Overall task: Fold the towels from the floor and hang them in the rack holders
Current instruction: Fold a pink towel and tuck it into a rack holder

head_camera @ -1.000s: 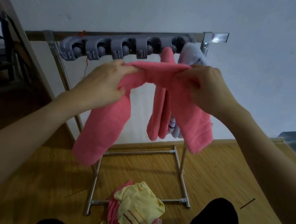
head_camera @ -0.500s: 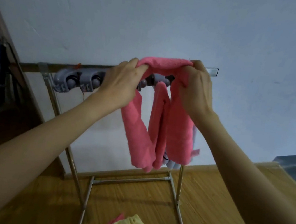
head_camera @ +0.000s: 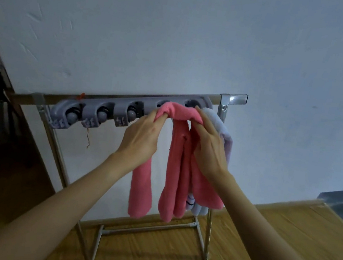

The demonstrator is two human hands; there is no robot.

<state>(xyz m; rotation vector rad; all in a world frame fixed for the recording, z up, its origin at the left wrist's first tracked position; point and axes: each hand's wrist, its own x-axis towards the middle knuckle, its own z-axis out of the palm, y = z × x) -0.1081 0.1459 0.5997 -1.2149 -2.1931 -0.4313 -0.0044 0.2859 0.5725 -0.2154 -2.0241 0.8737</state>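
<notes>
The pink towel (head_camera: 180, 112), held above the rack holders (head_camera: 129, 113) half a second ago, has now come down onto the fourth holder at frame centre, so seating looks imminent. Left hand (head_camera: 140, 141) and right hand (head_camera: 208, 147) each pinch its bunched fold; both fuzzy ends dangle beside another hung pink towel (head_camera: 174, 174).

Two bare forearms, no sleeves visible; left hand (head_camera: 141, 139), right hand (head_camera: 208, 147) ungloved, no rings, no watch.
</notes>
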